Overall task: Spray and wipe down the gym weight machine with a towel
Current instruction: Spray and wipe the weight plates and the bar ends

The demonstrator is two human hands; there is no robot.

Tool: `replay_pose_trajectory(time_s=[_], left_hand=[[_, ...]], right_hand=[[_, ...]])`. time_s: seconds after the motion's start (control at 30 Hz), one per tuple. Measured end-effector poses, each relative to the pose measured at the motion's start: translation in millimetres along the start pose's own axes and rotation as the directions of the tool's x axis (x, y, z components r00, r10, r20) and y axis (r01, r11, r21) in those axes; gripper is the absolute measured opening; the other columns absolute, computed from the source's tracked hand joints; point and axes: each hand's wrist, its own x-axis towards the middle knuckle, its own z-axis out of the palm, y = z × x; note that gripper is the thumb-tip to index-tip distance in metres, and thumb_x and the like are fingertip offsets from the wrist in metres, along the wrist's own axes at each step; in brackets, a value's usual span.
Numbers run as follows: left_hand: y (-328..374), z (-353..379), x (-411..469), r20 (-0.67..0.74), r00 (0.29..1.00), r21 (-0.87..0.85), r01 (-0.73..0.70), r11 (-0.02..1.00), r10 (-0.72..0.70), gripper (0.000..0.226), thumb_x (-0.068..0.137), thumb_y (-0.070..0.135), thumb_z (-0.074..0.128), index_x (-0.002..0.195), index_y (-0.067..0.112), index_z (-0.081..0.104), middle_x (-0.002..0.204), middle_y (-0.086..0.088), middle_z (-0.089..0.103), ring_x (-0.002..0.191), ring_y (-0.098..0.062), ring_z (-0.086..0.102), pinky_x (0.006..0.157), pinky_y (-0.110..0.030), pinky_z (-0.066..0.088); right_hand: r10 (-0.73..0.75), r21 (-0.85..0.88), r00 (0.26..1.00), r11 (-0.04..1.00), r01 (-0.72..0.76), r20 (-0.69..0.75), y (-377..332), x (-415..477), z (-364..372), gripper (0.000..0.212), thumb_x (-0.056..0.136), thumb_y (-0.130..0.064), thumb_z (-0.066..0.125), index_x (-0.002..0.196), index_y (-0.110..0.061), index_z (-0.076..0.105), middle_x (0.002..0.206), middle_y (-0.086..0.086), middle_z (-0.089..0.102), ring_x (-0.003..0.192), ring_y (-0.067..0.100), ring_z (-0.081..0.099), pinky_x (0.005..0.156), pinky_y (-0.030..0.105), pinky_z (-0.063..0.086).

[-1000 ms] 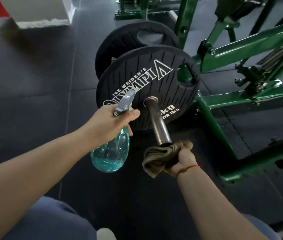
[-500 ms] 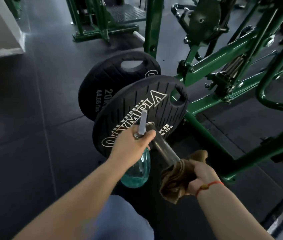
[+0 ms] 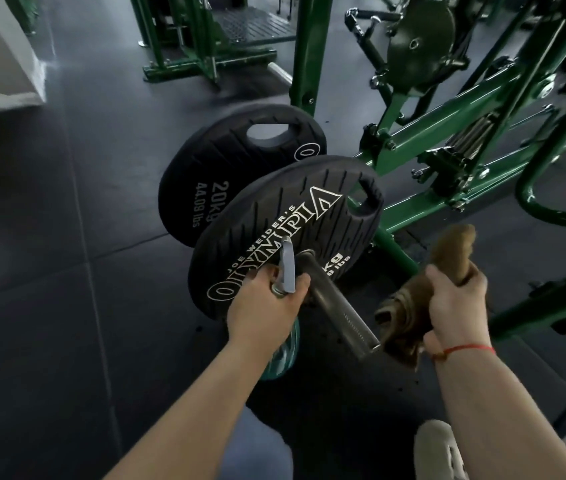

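My left hand [image 3: 263,306] grips the neck of a teal spray bottle [image 3: 283,355], its grey nozzle pointing up in front of the black weight plate [image 3: 285,230]. The plate sits on a steel sleeve bar [image 3: 340,311] of the green weight machine [image 3: 447,133]. My right hand [image 3: 454,303] holds a bunched brown towel [image 3: 402,317] just to the right of the bar's end, apart from it.
A second black plate [image 3: 226,168] marked 20 kg stands behind the first. Green frame tubes [image 3: 551,306] cross at the right. More green equipment [image 3: 184,39] stands at the back. Dark rubber floor [image 3: 49,271] spreads to the left. My shoe [image 3: 437,448] shows at the bottom.
The towel hand came off the bar's end and rose to the right. My left hand with the bottle moved closer to the plate beside the bar. The view tilted upward.
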Motion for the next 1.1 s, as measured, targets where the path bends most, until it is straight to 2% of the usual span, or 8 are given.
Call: replay_pose_trajectory(time_s=[0.1, 0.17, 0.23, 0.37, 0.57, 0.77, 0.97, 1.1], left_hand=[[-3, -5, -6, -0.042, 0.998, -0.026, 0.043, 0.999, -0.044, 0.038, 0.084, 0.065, 0.061, 0.092, 0.028, 0.06, 0.095, 0.008, 0.061, 0.085, -0.012, 0.059, 0.075, -0.036, 0.051], [-6, -9, -11, -0.078, 0.995, -0.008, 0.06, 0.998, -0.06, 0.034, 0.085, 0.063, 0.062, 0.092, 0.03, 0.06, 0.095, 0.011, 0.059, 0.083, -0.008, 0.058, 0.074, -0.037, 0.05], [-9, -13, -16, -0.112, 0.992, 0.018, 0.064, 0.998, -0.062, 0.026, 0.088, 0.058, 0.064, 0.09, 0.031, 0.061, 0.091, 0.012, 0.059, 0.08, -0.006, 0.057, 0.072, -0.035, 0.05], [-22, -13, -25, -0.135, 0.984, 0.018, 0.117, 0.993, -0.113, 0.021, 0.087, 0.041, 0.066, 0.075, 0.027, 0.056, 0.08, 0.007, 0.058, 0.071, -0.011, 0.056, 0.062, -0.032, 0.043], [-56, 9, -44, -0.12, 0.975, 0.005, 0.189, 0.982, -0.187, 0.016, 0.089, 0.045, 0.064, 0.091, 0.031, 0.057, 0.09, 0.011, 0.057, 0.079, -0.006, 0.056, 0.067, -0.03, 0.045], [-77, 39, -56, -0.145, 0.972, 0.027, 0.189, 0.982, -0.183, 0.015, 0.088, 0.043, 0.069, 0.084, 0.033, 0.059, 0.085, 0.015, 0.059, 0.077, -0.003, 0.056, 0.064, -0.017, 0.038], [-93, 54, -50, -0.001, 0.984, 0.141, 0.178, 0.974, -0.18, 0.018, 0.088, 0.052, 0.064, 0.092, 0.035, 0.06, 0.09, 0.014, 0.06, 0.081, -0.005, 0.058, 0.068, -0.023, 0.044], [-95, 60, -37, 0.18, 0.962, 0.257, 0.155, 0.954, -0.205, 0.017, 0.089, 0.051, 0.062, 0.086, 0.035, 0.058, 0.09, 0.013, 0.059, 0.08, -0.004, 0.057, 0.066, -0.025, 0.041]], right_hand=[[-0.045, 0.098, 0.984, 0.995, 0.028, 0.174, -16, -7, 32, 0.041, 0.091, -0.028, 0.07, 0.124, -0.032, 0.044, 0.126, 0.015, 0.058, 0.103, 0.036, 0.066, 0.09, 0.057, 0.056], [-0.04, 0.151, 0.956, 0.989, -0.004, 0.29, -18, -16, 56, 0.043, 0.092, -0.024, 0.07, 0.124, -0.033, 0.042, 0.121, 0.012, 0.06, 0.103, 0.034, 0.066, 0.092, 0.056, 0.056], [-0.024, 0.184, 0.939, 0.982, -0.042, 0.344, -14, -24, 76, 0.054, 0.092, -0.023, 0.07, 0.136, -0.028, 0.039, 0.123, 0.009, 0.058, 0.106, 0.031, 0.065, 0.095, 0.053, 0.055], [0.025, 0.228, 0.933, 0.967, -0.114, 0.359, 5, -36, 100, 0.062, 0.092, -0.022, 0.07, 0.144, -0.026, 0.037, 0.126, 0.009, 0.059, 0.108, 0.029, 0.064, 0.097, 0.052, 0.054], [0.089, 0.196, 0.919, 0.965, -0.176, 0.384, 26, -37, 103, 0.059, 0.093, -0.02, 0.068, 0.143, -0.029, 0.037, 0.123, 0.004, 0.058, 0.11, 0.031, 0.062, 0.097, 0.054, 0.054], [0.117, 0.189, 0.917, 0.961, -0.201, 0.381, 40, -32, 86, 0.054, 0.093, -0.024, 0.069, 0.139, -0.03, 0.041, 0.122, 0.007, 0.059, 0.106, 0.033, 0.065, 0.094, 0.056, 0.055], [0.101, 0.199, 0.91, 0.96, -0.195, 0.403, 30, -26, 72, 0.054, 0.092, -0.02, 0.07, 0.138, -0.028, 0.045, 0.123, 0.01, 0.06, 0.105, 0.035, 0.066, 0.089, 0.055, 0.058], [0.123, 0.224, 0.914, 0.949, -0.222, 0.386, 22, -17, 58, 0.049, 0.093, -0.018, 0.069, 0.137, -0.023, 0.047, 0.118, 0.01, 0.063, 0.102, 0.032, 0.068, 0.089, 0.053, 0.058]])
